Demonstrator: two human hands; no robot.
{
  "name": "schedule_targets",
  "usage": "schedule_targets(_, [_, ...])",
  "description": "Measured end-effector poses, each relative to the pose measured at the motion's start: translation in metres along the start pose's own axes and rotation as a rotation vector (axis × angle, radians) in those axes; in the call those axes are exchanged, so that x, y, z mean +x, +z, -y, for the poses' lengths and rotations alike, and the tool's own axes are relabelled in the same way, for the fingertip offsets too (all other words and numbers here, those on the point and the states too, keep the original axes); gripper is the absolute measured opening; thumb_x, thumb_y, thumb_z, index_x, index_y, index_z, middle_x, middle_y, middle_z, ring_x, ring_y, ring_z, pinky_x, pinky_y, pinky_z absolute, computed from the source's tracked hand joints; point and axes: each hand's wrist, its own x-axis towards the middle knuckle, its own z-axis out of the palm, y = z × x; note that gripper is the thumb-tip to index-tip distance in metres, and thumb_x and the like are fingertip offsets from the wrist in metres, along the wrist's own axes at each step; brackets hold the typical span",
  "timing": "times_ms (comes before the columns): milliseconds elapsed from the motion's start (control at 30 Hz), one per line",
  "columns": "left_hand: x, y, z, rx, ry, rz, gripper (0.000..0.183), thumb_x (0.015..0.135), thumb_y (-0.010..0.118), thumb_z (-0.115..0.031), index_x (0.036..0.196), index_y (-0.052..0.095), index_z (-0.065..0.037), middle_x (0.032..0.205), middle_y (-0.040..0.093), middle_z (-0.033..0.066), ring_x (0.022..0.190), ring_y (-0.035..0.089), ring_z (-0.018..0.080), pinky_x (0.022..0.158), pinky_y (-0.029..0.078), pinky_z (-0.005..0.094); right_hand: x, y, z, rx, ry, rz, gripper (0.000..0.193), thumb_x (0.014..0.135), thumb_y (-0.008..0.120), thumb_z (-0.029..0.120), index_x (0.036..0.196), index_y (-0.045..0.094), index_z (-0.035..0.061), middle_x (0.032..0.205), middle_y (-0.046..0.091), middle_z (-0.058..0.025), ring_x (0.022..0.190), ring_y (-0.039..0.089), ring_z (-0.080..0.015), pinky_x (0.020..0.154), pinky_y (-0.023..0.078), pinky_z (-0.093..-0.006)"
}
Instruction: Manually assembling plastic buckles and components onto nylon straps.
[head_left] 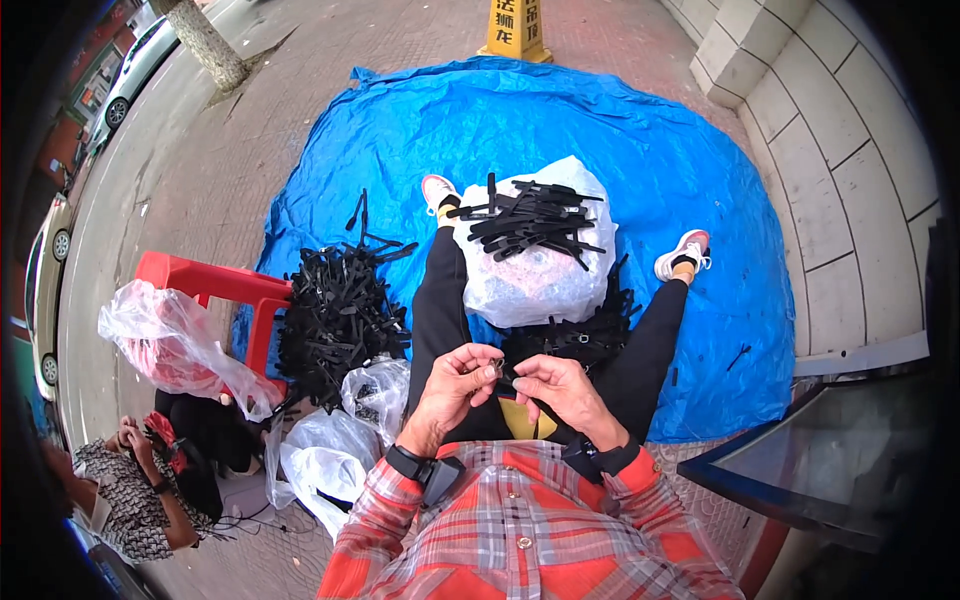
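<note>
- My left hand [452,378] and right hand [552,385] meet in front of my chest, above my lap, fingertips pinched together around a small black piece [503,374]; each grip is closed on it.
- Just past my hands, a white bag [535,280] sits between my legs, with black strips [530,222] lying across its top.
- More black strips are heaped in a pile [335,320] to my left on the blue sheet [640,150].
- A red stool [215,283] stands beside that pile, with a clear plastic bag [170,345] draped against it.
- Another person [130,490] crouches at the lower left.
</note>
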Motion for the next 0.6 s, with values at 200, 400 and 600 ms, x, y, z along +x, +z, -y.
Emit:
schedule_targets(200, [0.0,-0.003,-0.011,0.028,-0.015,0.088,0.02,0.081,0.063,-0.004,0.099,0.059,0.002,0.076,0.06,0.0039,0.052,0.046,0.0043,0.042,0.03,0.0157,0.009,-0.003,0.004,0.047,0.075,0.127,0.013,0.086,0.057,0.009,0.09,0.058,-0.0034,0.069,0.061,-0.0068,0.051,0.055,-0.0091,0.048,0.043,-0.0208])
schedule_targets(400, [-0.004,-0.001,-0.018,0.135,-0.059,0.045,0.016,0.082,0.062,-0.005,0.097,0.061,-0.001,0.073,0.059,0.0009,0.052,0.044,0.0032,0.043,0.031,0.0167,0.011,-0.004,0.013,-0.045,0.121,0.141,0.013,0.086,0.058,0.009,0.086,0.059,-0.0036,0.069,0.06,-0.0059,0.05,0.054,-0.0084,0.046,0.042,-0.0208])
schedule_targets(600, [-0.006,-0.013,-0.011,0.095,-0.077,0.057,0.018,0.083,0.061,-0.006,0.101,0.061,0.0,0.074,0.058,-0.0003,0.051,0.042,0.0028,0.044,0.029,0.0162,0.019,-0.005,0.003,0.007,0.146,0.205,0.012,0.086,0.058,0.008,0.088,0.059,-0.0036,0.069,0.061,-0.005,0.05,0.054,-0.0078,0.046,0.041,-0.0197])
